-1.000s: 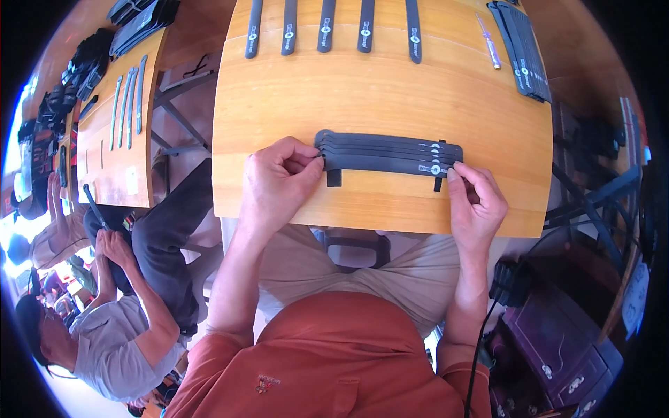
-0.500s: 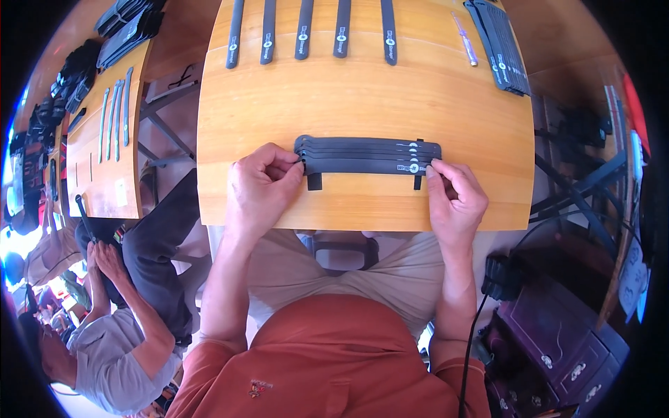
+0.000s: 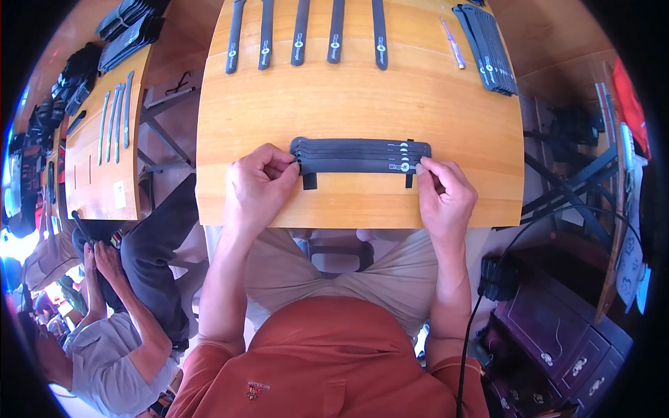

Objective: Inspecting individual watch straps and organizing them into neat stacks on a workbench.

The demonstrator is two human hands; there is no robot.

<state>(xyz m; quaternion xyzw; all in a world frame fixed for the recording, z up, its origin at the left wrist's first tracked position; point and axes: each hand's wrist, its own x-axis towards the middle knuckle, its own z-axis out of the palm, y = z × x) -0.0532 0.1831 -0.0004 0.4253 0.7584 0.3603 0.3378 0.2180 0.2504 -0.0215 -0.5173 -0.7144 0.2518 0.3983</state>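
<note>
Left hand (image 3: 261, 187) pinches left end of fanned black strap stack (image 3: 348, 156); right hand (image 3: 447, 195) pinches its lower right corner. Stack's on wooden table (image 3: 313, 101), two black strips (image 3: 310, 182) poking out beneath.

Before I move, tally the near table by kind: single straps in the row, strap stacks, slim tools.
Single dark straps: 5
Strap stacks: 2 (held stack, far-right stack)
Slim purple-handled tool: 1
Total: 8, leaving out a dark item cut off at the top edge.
</note>
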